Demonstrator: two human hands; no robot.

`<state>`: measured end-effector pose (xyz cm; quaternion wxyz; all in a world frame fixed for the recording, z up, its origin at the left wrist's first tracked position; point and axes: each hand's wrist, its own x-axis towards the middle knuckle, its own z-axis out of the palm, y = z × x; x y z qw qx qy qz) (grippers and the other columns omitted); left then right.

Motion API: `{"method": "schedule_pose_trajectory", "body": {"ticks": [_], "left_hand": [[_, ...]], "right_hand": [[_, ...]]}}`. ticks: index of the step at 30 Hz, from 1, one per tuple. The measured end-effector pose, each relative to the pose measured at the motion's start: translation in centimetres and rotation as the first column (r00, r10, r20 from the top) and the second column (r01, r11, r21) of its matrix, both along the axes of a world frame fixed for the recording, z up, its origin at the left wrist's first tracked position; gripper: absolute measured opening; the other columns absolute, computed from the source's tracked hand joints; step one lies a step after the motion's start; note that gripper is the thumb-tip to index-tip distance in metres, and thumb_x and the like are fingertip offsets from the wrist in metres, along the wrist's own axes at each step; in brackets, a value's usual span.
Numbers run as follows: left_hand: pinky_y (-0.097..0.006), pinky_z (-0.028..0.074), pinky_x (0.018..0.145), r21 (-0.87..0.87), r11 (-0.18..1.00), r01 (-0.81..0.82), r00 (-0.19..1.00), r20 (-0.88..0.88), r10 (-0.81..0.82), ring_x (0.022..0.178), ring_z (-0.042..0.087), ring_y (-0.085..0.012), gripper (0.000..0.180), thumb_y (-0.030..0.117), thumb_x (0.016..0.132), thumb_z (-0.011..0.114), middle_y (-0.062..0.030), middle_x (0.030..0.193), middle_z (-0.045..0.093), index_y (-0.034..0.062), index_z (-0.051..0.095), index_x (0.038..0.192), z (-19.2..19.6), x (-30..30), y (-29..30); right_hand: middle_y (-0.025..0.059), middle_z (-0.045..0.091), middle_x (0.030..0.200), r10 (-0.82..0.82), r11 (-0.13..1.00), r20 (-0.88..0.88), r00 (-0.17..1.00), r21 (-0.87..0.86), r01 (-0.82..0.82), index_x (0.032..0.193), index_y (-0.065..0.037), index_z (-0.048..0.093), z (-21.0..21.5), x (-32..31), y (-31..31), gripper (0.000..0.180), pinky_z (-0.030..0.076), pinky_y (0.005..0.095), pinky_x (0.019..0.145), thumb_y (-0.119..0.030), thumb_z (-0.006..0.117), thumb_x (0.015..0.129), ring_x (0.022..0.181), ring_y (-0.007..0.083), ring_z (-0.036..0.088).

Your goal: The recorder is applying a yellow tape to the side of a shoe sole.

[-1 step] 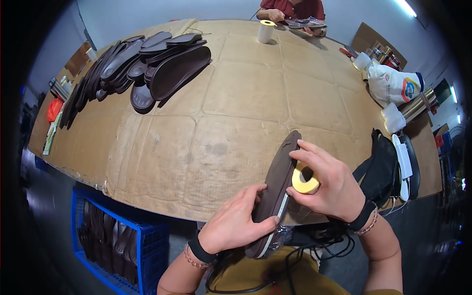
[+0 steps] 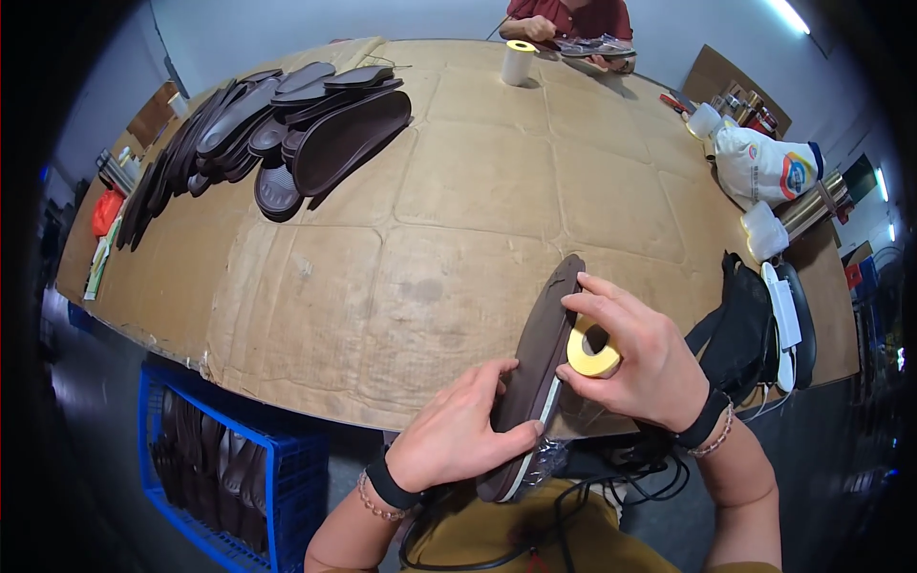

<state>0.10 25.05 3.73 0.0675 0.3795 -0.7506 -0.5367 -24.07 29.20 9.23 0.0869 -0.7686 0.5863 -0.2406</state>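
A dark brown shoe insole [image 2: 535, 344], seemingly more than one layer thick, stands tilted on its edge at the table's near side. A pale strip runs along its lower right edge. Thumb and fingers of my left hand [image 2: 454, 425] grip its lower end from both sides. My right hand [image 2: 650, 358] holds a small roll with a yellow core [image 2: 585, 363] against the insole's right side, its fingertips near the upper end. Crumpled clear film [image 2: 546, 461] hangs by the insole's lower end.
Brown insoles [image 2: 239, 115] lie piled at the far left of the cardboard-covered table [image 2: 478, 181]. Another film roll [image 2: 517, 65] stands near a person [image 2: 573, 19] across the table. A white bag [image 2: 764, 162] and black bag [image 2: 743, 320] sit right; a blue crate [image 2: 277, 497] stands below left.
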Motion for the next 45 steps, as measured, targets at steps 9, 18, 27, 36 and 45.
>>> {"method": "schedule_pose_trajectory", "body": {"ticks": [9,18,27,36,45], "left_hand": [[-0.046,0.047,0.116,0.0,1.0,0.012,0.998,-0.063,-0.012,0.133,0.06,-0.042,0.106,0.031,0.088,0.074,-0.0335,0.15,0.05,-0.0072,0.016,0.168,-0.6,-2.0,-1.4],[-0.049,0.025,0.132,-0.23,0.965,0.13,0.935,-0.297,-0.196,0.162,0.02,-0.0459,0.114,0.023,0.082,0.074,-0.0307,0.172,0.024,-0.001,0.008,0.172,-1.3,-4.8,-4.8],[-0.049,0.023,0.132,-0.266,0.904,0.335,0.878,-0.26,-0.402,0.165,0.013,-0.0448,0.124,0.024,0.071,0.081,-0.0271,0.174,0.019,0.0013,0.011,0.171,-0.6,-6.1,-8.3],[-0.047,0.029,0.13,-0.295,0.893,0.34,0.783,-0.437,-0.443,0.158,0.03,-0.0438,0.118,0.026,0.07,0.082,-0.0275,0.167,0.031,-0.004,0.021,0.166,-2.6,-6.4,-8.4],[-0.049,0.023,0.132,-0.219,0.907,0.359,0.829,-0.371,-0.418,0.164,0.016,-0.0465,0.118,0.024,0.072,0.075,-0.0266,0.176,0.021,0.0004,0.015,0.171,-3.1,-5.7,-8.2]], "right_hand": [[0.0291,0.066,0.139,-0.037,0.999,0.039,0.999,0.031,0.036,0.125,-0.002,0.07,0.1,0.1,0.2,0.054,0.062,0.0419,0.091,-0.025,0.089,0.08,0.106,0.0423,0.075],[0.027,0.066,0.142,-0.042,0.999,0.066,0.997,0.033,0.04,0.13,-0.004,0.069,-0.5,-0.3,0.5,0.059,0.061,0.0407,0.095,-0.022,0.091,0.078,0.112,0.0421,0.074],[0.0258,0.065,0.135,0.014,1.0,0.085,0.996,0.005,-0.015,0.131,-0.003,0.068,-0.6,-0.4,0.1,0.058,0.062,0.044,0.09,-0.023,0.087,0.08,0.106,0.0428,0.073],[0.0281,0.052,0.144,0.098,0.99,0.103,0.99,0.094,-0.108,0.154,-0.002,0.041,0.7,-1.5,0.6,0.088,0.056,0.0471,0.1,-0.023,0.087,0.081,0.118,0.047,0.065],[0.0246,0.055,0.143,0.148,0.983,0.085,0.985,0.097,-0.156,0.154,-0.002,0.044,0.1,-2.1,0.1,0.088,0.05,0.0463,0.106,-0.027,0.09,0.084,0.125,0.0436,0.061]]}}
